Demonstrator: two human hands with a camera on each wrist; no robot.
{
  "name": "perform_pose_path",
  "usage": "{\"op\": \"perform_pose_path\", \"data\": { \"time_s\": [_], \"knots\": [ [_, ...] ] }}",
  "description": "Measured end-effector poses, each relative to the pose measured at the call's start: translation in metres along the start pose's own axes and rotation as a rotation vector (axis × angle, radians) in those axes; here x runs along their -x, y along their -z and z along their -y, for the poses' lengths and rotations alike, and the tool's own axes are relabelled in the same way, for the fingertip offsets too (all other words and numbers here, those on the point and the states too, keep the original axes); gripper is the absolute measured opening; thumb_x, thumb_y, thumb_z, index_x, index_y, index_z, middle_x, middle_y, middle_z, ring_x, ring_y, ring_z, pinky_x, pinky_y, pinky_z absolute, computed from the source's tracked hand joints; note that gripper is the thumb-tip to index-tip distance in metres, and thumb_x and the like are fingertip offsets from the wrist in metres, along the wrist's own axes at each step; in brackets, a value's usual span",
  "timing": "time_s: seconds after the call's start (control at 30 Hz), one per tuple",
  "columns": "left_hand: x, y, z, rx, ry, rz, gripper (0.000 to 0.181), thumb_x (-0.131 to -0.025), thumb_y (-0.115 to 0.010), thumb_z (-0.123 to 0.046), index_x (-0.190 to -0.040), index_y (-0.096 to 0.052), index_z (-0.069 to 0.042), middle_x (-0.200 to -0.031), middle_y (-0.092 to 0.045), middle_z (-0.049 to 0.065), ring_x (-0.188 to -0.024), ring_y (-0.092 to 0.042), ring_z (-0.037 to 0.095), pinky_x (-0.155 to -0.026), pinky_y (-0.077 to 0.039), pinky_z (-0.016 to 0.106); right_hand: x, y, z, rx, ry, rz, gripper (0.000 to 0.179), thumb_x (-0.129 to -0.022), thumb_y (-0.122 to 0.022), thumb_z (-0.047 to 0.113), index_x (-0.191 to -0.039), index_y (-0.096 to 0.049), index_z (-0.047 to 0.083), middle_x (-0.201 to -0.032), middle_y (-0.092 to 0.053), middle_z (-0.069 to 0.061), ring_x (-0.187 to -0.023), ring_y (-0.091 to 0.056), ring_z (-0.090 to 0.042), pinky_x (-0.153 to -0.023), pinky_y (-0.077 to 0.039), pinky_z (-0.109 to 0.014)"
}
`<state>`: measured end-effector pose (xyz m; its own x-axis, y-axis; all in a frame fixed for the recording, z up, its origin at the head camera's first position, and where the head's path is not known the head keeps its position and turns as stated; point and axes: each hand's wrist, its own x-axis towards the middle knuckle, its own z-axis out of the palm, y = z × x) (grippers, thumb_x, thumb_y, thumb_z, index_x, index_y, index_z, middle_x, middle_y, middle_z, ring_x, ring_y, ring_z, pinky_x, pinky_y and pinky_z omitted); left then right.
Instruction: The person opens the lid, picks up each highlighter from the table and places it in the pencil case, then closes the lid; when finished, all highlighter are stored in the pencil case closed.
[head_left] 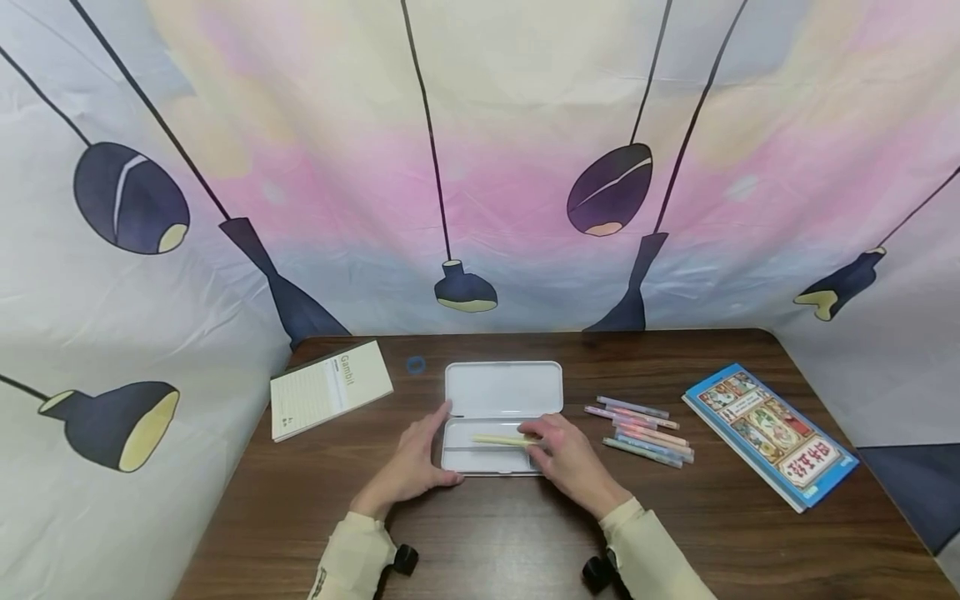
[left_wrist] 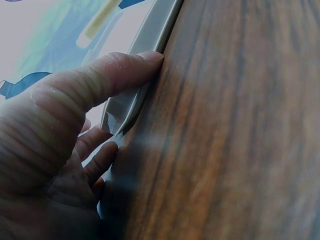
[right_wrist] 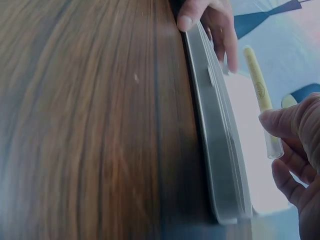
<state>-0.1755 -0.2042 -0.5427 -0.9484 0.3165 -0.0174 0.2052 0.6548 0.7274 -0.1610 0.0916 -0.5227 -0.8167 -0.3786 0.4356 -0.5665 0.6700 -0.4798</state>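
An opened white pencil case (head_left: 503, 388) lies on the table with its lid folded back, away from the person. My left hand (head_left: 414, 456) holds the case's left end, thumb along the front edge and index finger up by the hinge side. In the left wrist view the thumb presses the case's rim (left_wrist: 155, 25). My right hand (head_left: 567, 458) pinches a pale yellow pen (right_wrist: 259, 85) between thumb and fingers, near its clear end. The pen is level over the case's lower tray, pointing left.
Several pastel pens (head_left: 645, 429) lie in a loose group right of the case. A blue-bordered illustrated book (head_left: 772, 433) is farther right. At the back left are a cream notebook (head_left: 330, 390) and a small blue ring (head_left: 416, 364). A printed curtain (head_left: 510, 183) hangs behind the table.
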Motion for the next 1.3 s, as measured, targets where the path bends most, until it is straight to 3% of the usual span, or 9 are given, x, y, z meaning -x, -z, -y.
{"op": "perform_pose_path", "data": {
  "time_s": [0.27,0.77,1.3],
  "knots": [
    [0.000,0.000,-0.001,-0.001,0.003,0.006,0.121,-0.072,-0.098,-0.032,-0.169,-0.027,-0.018,-0.164,-0.041,0.019,-0.149,-0.034,0.042,-0.121,-0.024,0.066,-0.009,-0.014,0.008,0.000,0.046,0.023,0.028,-0.083,-0.086,0.002,-0.109,-0.077,0.009,-0.104,-0.075,-0.003,-0.100,-0.069,-0.024,-0.089,-0.057,-0.045],
    [-0.001,-0.001,0.000,-0.007,-0.006,-0.006,0.122,-0.070,-0.099,-0.033,-0.169,-0.028,-0.020,-0.159,-0.047,0.016,-0.141,-0.040,0.037,-0.117,-0.030,0.062,-0.009,-0.029,0.010,0.002,0.055,0.134,0.023,-0.084,-0.085,0.003,-0.105,-0.078,0.009,-0.099,-0.075,-0.001,-0.093,-0.067,-0.019,-0.084,-0.056,-0.038],
    [0.000,-0.001,0.001,0.004,-0.015,-0.006,0.121,-0.070,-0.099,-0.033,-0.168,-0.029,-0.020,-0.160,-0.047,0.015,-0.142,-0.040,0.038,-0.117,-0.030,0.063,-0.016,-0.024,0.012,0.011,0.013,0.238,0.020,-0.085,-0.086,0.005,-0.103,-0.079,0.009,-0.100,-0.077,-0.003,-0.093,-0.067,-0.020,-0.082,-0.057,-0.039]
  ]
}}
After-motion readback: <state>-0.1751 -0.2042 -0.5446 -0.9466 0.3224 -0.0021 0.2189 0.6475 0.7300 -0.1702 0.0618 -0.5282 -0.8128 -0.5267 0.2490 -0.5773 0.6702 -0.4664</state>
